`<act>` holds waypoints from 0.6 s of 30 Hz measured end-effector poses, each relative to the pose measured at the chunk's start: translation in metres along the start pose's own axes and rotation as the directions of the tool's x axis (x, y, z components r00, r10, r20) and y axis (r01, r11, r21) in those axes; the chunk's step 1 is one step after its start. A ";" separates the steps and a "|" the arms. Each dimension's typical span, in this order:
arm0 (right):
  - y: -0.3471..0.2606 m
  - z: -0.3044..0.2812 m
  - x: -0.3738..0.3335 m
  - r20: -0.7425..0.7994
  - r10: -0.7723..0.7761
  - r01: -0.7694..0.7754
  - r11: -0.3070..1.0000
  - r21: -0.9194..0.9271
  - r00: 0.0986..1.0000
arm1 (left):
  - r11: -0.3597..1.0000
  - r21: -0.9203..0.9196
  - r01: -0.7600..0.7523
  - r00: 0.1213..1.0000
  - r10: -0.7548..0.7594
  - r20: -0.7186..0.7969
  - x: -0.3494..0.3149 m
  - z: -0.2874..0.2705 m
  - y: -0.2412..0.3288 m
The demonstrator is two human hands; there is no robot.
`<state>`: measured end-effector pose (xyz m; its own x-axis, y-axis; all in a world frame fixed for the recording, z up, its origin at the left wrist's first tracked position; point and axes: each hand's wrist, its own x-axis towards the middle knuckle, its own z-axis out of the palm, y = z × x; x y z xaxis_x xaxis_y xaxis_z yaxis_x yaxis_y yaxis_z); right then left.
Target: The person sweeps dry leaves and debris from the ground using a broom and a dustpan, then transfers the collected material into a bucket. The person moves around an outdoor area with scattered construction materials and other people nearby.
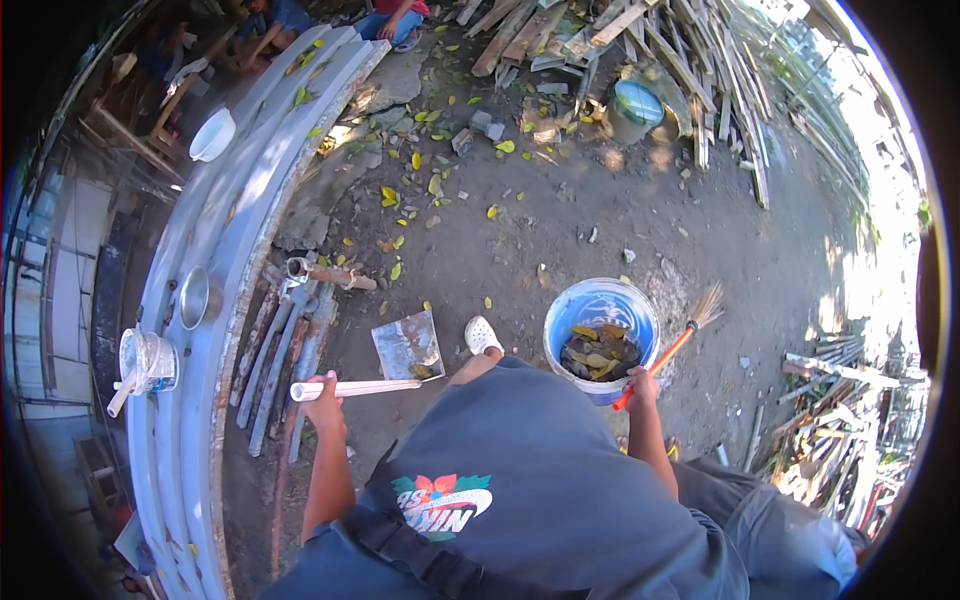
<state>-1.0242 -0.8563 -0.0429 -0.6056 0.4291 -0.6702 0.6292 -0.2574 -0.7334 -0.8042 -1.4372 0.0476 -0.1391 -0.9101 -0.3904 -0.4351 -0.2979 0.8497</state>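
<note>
My left hand (324, 404) is closed round the white pole handle of a dustpan (405, 340), whose flat, stained metal pan rests on the dirt with a little debris near its corner. In my right hand (641, 388) is a stick broom (675, 352) with an orange handle, its bristles fanned out to the right and away from me. Beside that hand stands a blue-and-white bucket (553, 340) holding dry yellow and brown leaves (603, 352). The broom passes along the bucket's right side; whether it touches the rim I cannot tell.
Long grey corrugated sheets (250, 190) run along the left, bearing a white basin (212, 135), a metal bowl (195, 298) and a small pail (150, 362). Pipes and poles (285, 350) lie beside them. Scrap wood (690, 60) and another bucket (636, 108) are far right. People (395, 20) sit at the back.
</note>
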 end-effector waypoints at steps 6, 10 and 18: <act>-0.088 0.062 0.070 -0.032 0.035 -0.031 0.993 0.116 0.999 | 0.996 -0.071 0.062 0.991 -0.053 0.127 0.036 0.043 -0.076; -0.131 0.119 0.116 -0.055 0.058 -0.049 0.985 0.164 0.997 | 0.997 -0.025 0.074 0.995 -0.072 0.065 0.011 0.080 -0.071; -0.192 0.245 0.235 0.007 0.111 -0.110 0.966 0.233 0.994 | 0.936 0.316 -0.155 0.985 0.120 0.128 -0.034 0.135 -0.024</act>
<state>-1.4066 -0.9181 -0.0878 -0.5352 0.3920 -0.7483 0.5610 -0.4973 -0.6618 -0.9093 -1.3601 -0.0077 -0.3030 -0.8948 -0.3280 -0.6666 -0.0471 0.7440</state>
